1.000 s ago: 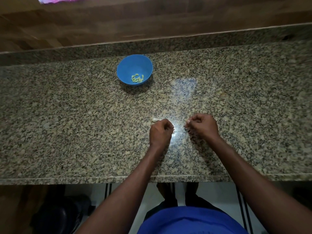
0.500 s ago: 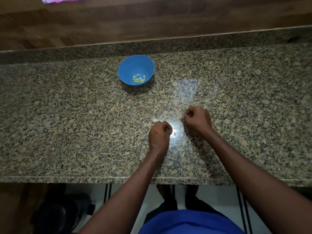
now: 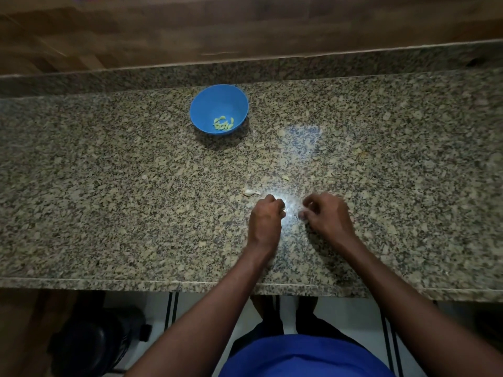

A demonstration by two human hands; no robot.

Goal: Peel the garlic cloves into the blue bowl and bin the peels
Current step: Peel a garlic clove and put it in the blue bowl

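Speckled granite counter (image 3: 109,213), wooden wall (image 3: 245,25), possibly tiled floor (image 3: 340,311)

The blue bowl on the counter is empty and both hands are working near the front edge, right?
Not quite. The blue bowl is not empty: the head view shows a small heap of pale peeled cloves lying in its bottom. The rest holds: the bowl sits on the counter, and the left hand and right hand are working near its front edge.

The picture is dim. A bright white shine sits on the stone counter (image 3: 109,186) by the hands (light from above). The right hand (image 3: 326,216) looks blurry. Edges curve.
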